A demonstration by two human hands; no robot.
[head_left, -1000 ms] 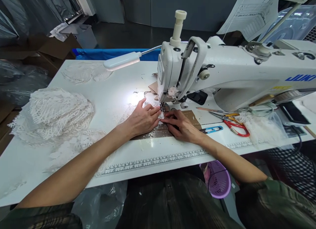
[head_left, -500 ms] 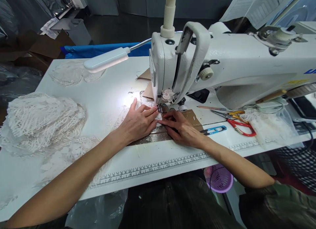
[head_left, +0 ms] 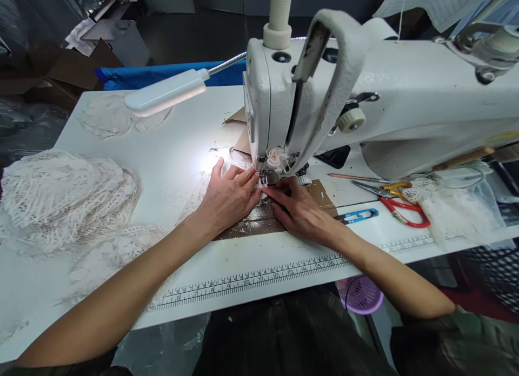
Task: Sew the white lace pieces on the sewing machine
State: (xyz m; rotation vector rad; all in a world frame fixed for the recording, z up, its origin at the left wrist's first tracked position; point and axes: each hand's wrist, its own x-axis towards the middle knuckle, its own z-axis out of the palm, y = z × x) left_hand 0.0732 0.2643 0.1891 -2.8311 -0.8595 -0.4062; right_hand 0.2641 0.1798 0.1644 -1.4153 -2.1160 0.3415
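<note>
White lace runs under my left hand up to the needle area of the white sewing machine. My left hand lies flat on it, fingers stretched toward the presser foot. Just right of the foot, my right hand has its thumb and index finger together at the edge of the lace; the small bit between them is mostly hidden. Brown tape covers the machine bed below both hands.
Piled lace lies at the left. A lamp hangs over the table. Blue snips, red-handled scissors and a pencil-like stick lie at the right. A purple basket is below the edge.
The view has moved closer to the machine, which looks larger. Both hands stay by the presser foot, with only slight shifts of the fingers.
</note>
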